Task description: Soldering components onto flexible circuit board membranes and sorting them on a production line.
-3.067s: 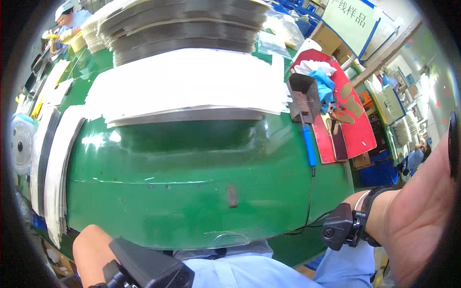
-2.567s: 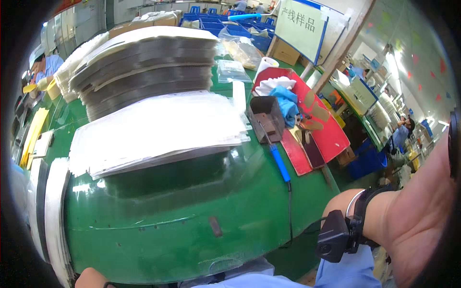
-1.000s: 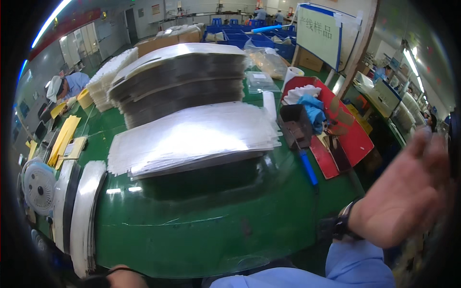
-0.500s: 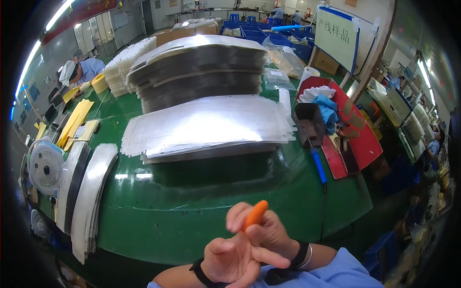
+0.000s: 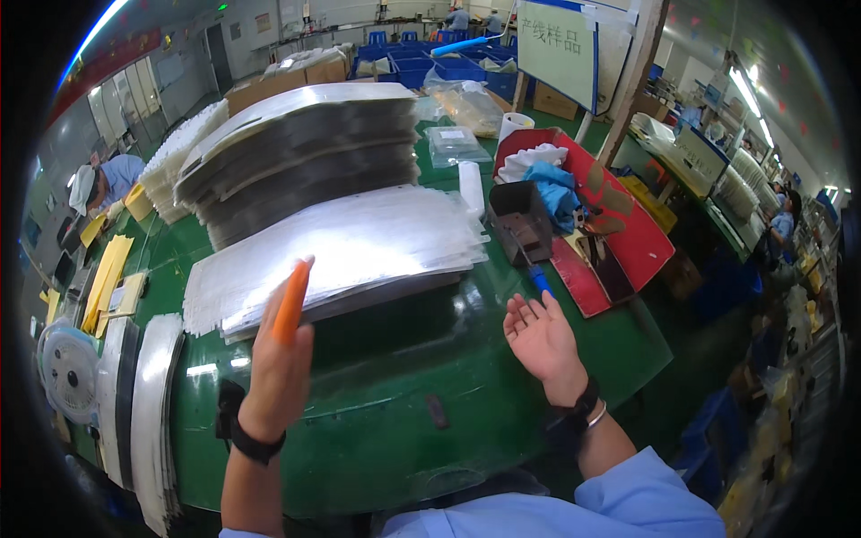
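Note:
My left hand [image 5: 280, 372] is raised edge-on before the low stack of pale, shiny sheets [image 5: 345, 242], its fingers stretched out. An orange finger cot [image 5: 290, 305] covers one of its fingers; nothing else shows in this hand. My right hand [image 5: 545, 345] is palm up with its fingers apart and holds nothing. Just beyond its fingertips is the blue handle [image 5: 539, 278] of a tool whose other end rests in a dark metal box [image 5: 520, 224]; I cannot tell whether they touch. Dark bands circle both wrists.
Behind the low stack rises a taller sheet stack [image 5: 305, 152]. A red tray [image 5: 619, 260] with blue cloth [image 5: 552, 193] stands at the right. On the left are narrow curved strips [image 5: 154, 403] and a white fan [image 5: 70, 372]. A small dark piece [image 5: 437, 411] lies on the green table [image 5: 377, 448].
My hands have parted: the left went left and upward with the orange cot, the right moved right and upward toward the blue handle. The whole view has shifted, so the table things appear farther left.

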A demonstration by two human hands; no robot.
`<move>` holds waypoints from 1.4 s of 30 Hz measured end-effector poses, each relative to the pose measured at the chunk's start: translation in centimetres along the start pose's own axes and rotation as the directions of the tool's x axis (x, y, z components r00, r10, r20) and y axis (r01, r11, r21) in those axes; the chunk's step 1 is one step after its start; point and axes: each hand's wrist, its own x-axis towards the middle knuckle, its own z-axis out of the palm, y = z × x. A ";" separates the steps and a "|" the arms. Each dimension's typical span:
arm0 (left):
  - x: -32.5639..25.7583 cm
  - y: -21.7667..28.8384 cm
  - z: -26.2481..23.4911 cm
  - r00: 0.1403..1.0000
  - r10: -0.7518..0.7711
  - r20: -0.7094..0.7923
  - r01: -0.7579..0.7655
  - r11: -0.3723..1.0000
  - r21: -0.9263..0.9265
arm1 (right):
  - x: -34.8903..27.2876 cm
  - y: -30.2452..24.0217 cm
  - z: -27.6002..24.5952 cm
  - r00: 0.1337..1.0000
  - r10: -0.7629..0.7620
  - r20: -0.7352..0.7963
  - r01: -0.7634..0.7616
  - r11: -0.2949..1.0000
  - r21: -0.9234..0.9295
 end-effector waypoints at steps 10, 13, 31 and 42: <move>3.4 -5.6 -0.7 0.976 0.139 0.166 -0.210 0.427 0.879 | 6.5 -2.8 -4.5 0.984 -0.067 -0.168 0.141 0.866 0.479; 3.3 -5.3 -0.9 0.974 0.205 0.090 -0.199 0.605 0.771 | 7.1 -4.2 -6.1 0.965 -0.182 -0.188 0.242 0.895 0.375; -15.6 -0.2 3.9 0.945 -0.146 0.294 -0.199 0.459 0.866 | -5.8 -3.1 4.3 0.333 -0.929 0.161 0.854 0.224 -0.470; -17.6 -0.5 6.3 0.915 -0.356 0.189 0.084 0.627 0.774 | -6.9 6.3 6.7 0.332 -0.609 0.720 0.907 -0.003 -0.421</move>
